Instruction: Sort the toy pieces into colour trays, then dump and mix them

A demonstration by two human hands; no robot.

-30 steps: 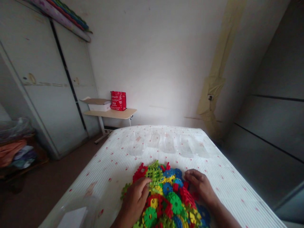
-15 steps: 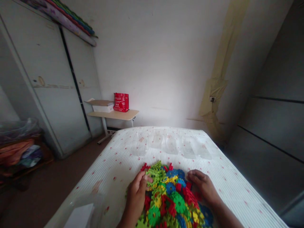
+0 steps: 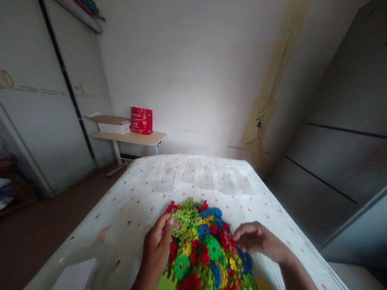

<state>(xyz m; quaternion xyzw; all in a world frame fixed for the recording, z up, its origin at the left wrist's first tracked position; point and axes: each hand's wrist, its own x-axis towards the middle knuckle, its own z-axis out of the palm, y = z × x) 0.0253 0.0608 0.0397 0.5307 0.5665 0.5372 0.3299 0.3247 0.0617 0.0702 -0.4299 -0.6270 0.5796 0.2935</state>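
A heap of notched plastic building pieces [image 3: 213, 247] in red, blue, yellow, green and lime lies on the covered table in front of me. At its left edge is my left hand [image 3: 159, 237], with thumb and fingers closed on a lime-green piece [image 3: 178, 220] that is partly hidden by them. My right hand [image 3: 260, 240] is on the right side of the heap, its fingers bent and slightly apart. Its fingertips reach the edge of a red notched piece [image 3: 227, 239], and no piece is visibly lifted in it.
Several clear plastic trays [image 3: 207, 177] stand in a row toward the table's far end. A clear container with a white card [image 3: 75, 275] is at the near left. Beyond stands a small desk [image 3: 133, 138] with a red bag [image 3: 141, 121] and a white box [image 3: 114, 127].
The view has shifted, so the scene sits further left and slightly higher. My right hand has come from beside the heap to the red pieces. My left hand stays at the lime-green pieces.
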